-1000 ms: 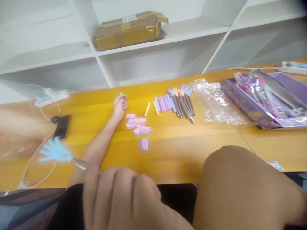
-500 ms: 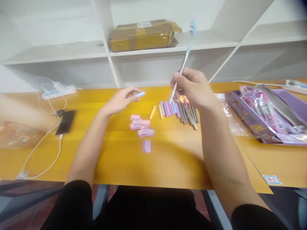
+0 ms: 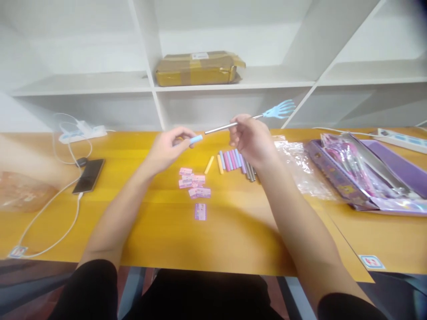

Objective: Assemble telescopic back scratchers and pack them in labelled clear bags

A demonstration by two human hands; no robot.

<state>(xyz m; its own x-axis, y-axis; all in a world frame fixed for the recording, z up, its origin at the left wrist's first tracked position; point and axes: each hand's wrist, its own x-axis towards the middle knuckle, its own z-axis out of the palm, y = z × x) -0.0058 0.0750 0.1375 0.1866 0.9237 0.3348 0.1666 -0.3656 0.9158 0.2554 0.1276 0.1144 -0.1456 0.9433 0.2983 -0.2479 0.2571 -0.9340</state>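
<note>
My left hand (image 3: 168, 149) pinches a short light-blue tube (image 3: 196, 139), its end pointing right. Held between the thumb and fingers of my right hand (image 3: 252, 138) is a back scratcher (image 3: 279, 110) with a blue claw head and a thin metal rod. The rod's bare tip lies just off the tube's end, with a small gap between. Below the hands, a row of pink, blue and purple tubes (image 3: 231, 160) lies on the table, with two yellow tubes (image 3: 209, 165) to the left. Metal rods (image 3: 249, 171) show beside them, partly hidden by my right hand.
Small pink and purple cards (image 3: 200, 212) lie in front on the wooden table. Clear plastic wrap (image 3: 302, 171) and a purple box (image 3: 347, 178) with packaged items are at right. A charging phone (image 3: 88, 176) and power strip (image 3: 83, 134) are at left; a cardboard box (image 3: 196, 71) sits on the shelf.
My right hand has lowered and tilted the back scratcher from steep to nearly level, bringing its rod tip close to the blue tube. My left hand keeps its hold on the tube.
</note>
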